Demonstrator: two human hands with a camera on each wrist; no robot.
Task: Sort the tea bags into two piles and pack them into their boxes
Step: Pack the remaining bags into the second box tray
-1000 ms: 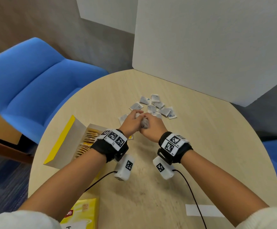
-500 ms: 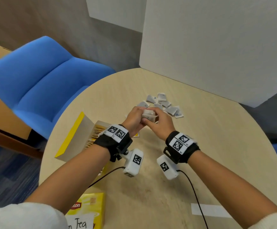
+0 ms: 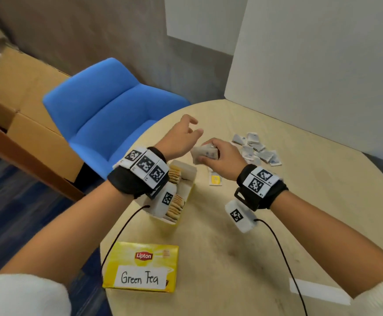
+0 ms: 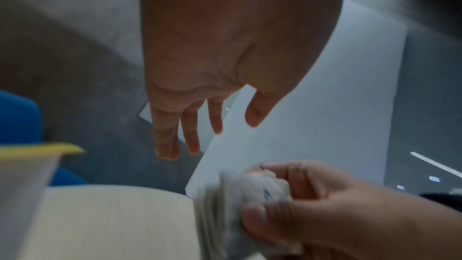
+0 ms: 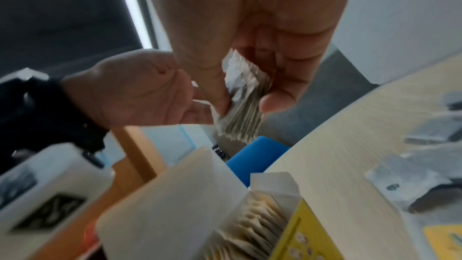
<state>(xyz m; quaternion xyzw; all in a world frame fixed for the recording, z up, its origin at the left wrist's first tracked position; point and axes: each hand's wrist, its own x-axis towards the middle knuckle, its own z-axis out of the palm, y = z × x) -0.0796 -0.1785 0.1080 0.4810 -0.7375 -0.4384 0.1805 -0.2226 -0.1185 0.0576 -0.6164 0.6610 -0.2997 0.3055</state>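
Note:
My right hand point(image 3: 208, 151) grips a stack of grey tea bags point(image 3: 205, 153) above the table, just past the open yellow box point(image 3: 179, 201). That box holds a row of tan tea bags. In the right wrist view thumb and fingers pinch the stack point(image 5: 242, 110) over the open box point(image 5: 250, 224). My left hand point(image 3: 195, 126) hovers open and holds nothing, to the left of the stack, fingers spread point(image 4: 190, 141). More grey tea bags point(image 3: 256, 149) lie loose to the right. One yellow tea bag point(image 3: 215, 180) lies beside the open box. A closed Lipton box labelled Green Tea point(image 3: 140, 267) sits near me.
The round wooden table point(image 3: 231, 247) has a strip of white tape point(image 3: 318, 290) near its front right edge. A blue chair point(image 3: 108, 110) stands to the left, cardboard boxes point(image 3: 26, 99) beyond it. A white board point(image 3: 311, 65) rises behind the table.
Both hands held the stack together; now the left hand has let go and moved up and left. The right hand keeps the stack, nearer the open box.

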